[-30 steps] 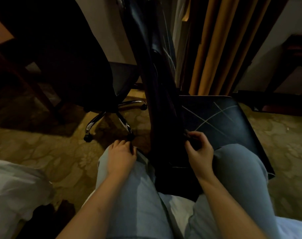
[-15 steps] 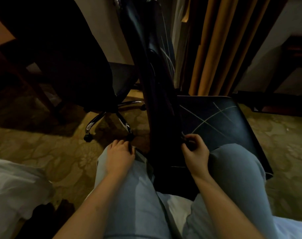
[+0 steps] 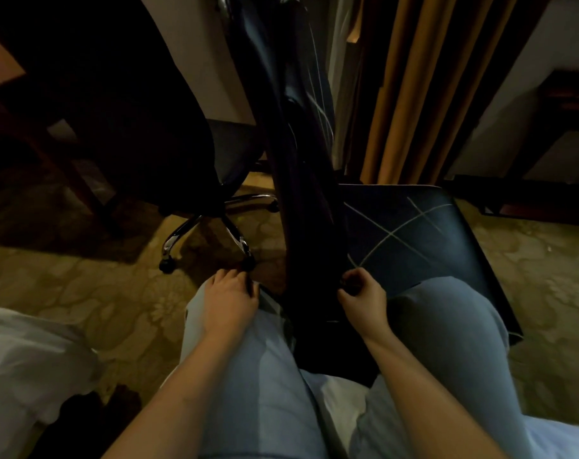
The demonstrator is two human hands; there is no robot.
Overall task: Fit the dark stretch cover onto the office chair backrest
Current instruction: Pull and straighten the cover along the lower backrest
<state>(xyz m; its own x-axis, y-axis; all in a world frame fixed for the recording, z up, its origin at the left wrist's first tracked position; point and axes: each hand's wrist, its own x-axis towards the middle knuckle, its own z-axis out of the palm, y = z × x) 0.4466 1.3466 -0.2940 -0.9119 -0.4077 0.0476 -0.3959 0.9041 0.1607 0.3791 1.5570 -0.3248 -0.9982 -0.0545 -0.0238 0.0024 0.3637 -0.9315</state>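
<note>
Over patterned carpet [image 3: 82, 293], your right hand [image 3: 364, 298] is pinching the dark cover [image 3: 304, 210] between your knees; your left hand [image 3: 230, 301] is lying on your knee, grip unclear.

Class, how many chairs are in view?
2. The left chair stands on a chrome base; the covered chair is at the person's knees. More may hide in shadow.

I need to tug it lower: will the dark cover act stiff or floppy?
Probably floppy: the cover hangs in long vertical folds. It is likely light and stretchy too, since the right hand holds its edge with just a pinch.
</note>
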